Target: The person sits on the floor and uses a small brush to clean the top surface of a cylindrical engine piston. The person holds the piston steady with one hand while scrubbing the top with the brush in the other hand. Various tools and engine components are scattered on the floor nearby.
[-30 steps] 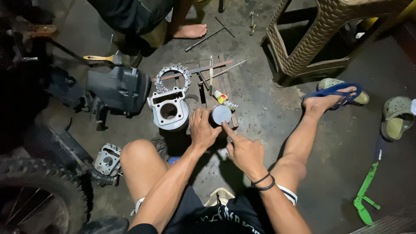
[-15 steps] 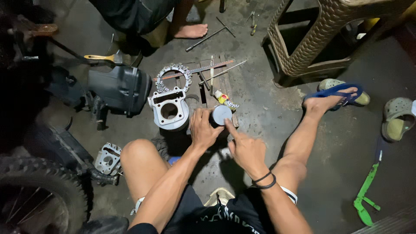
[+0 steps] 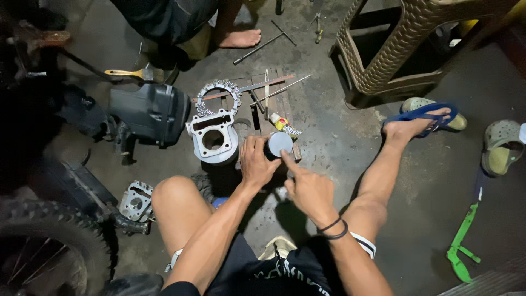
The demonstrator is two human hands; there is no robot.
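I sit on a concrete floor with knees spread. My left hand (image 3: 256, 161) grips a round metal piston (image 3: 280, 143) that rests on a small wooden board (image 3: 282, 104). My right hand (image 3: 307, 186) hovers just right of it, its index finger touching the piston's lower edge. A silver engine cylinder block (image 3: 212, 137) stands directly left of my left hand. Behind it lies a ring-shaped toothed metal part (image 3: 219, 94). Several thin tools and a small colourful tube (image 3: 284, 125) lie on the board.
A black plastic housing (image 3: 145, 112) and a paint brush (image 3: 131, 73) lie at left. A cylinder head (image 3: 136, 201) and a knobby tyre (image 3: 49, 246) sit lower left. Another person's bare foot (image 3: 238, 38) is up top, a woven plastic stool (image 3: 405, 49) upper right, sandals at right.
My right index finger has slid slightly along the piston's rim. The left hand keeps its hold and little else has moved.
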